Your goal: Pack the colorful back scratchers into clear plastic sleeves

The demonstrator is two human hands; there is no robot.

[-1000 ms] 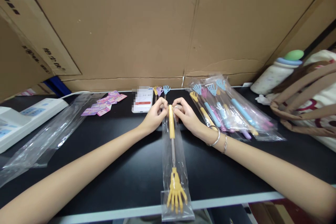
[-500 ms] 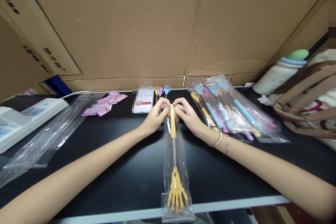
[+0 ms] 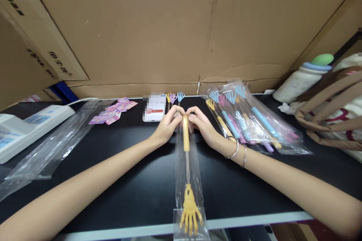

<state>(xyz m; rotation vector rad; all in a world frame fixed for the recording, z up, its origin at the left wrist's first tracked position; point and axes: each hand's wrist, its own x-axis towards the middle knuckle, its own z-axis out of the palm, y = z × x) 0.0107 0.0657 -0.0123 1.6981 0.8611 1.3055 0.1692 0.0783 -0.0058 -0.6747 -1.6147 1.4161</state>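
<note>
On the black matte tabletop (image 3: 118, 165) directly in front of me, a narrow clear plastic sleeve bag (image 3: 189, 180) is lying lengthwise, running from my fingers toward the near edge. It is holding one yellow back scratcher with a claw-shaped plastic head (image 3: 190, 211), a thin metal shaft and a smooth rounded handle at the far end. The claw end is sitting at the closed bottom of the bag, overhanging the pale table edge.

My left hand (image 3: 166, 125) is pinching the bag's open mouth from the left, fingertips pressed together on the film beside the handle tip. My right hand (image 3: 201, 125) is pinching the same mouth from the right, fingers curled, thumb and forefinger closed on the plastic. Both hands are nearly touching across the handle. Two thin metal bangles (image 3: 236, 150) are sitting on my right wrist.

To the right, a pile of glossy clear bags (image 3: 249, 120) is holding more scratchers with blue, pink, yellow and purple handles, heads pointing away from me. Beyond my fingers, three unbagged scratcher heads (image 3: 173, 98) are lying next to a white phone (image 3: 155, 107). To the left, small pink printed cards (image 3: 113, 110) are scattered, a stack of empty crinkled clear sleeves (image 3: 53, 147) is lying flat, and a white power strip (image 3: 25, 126) is sitting at the edge. Corrugated brown cardboard (image 3: 158, 26) is forming the back wall. At far right, a beige cloth bag with brown straps (image 3: 336, 109) is resting beside a white bottle with a green cap (image 3: 302, 77).
</note>
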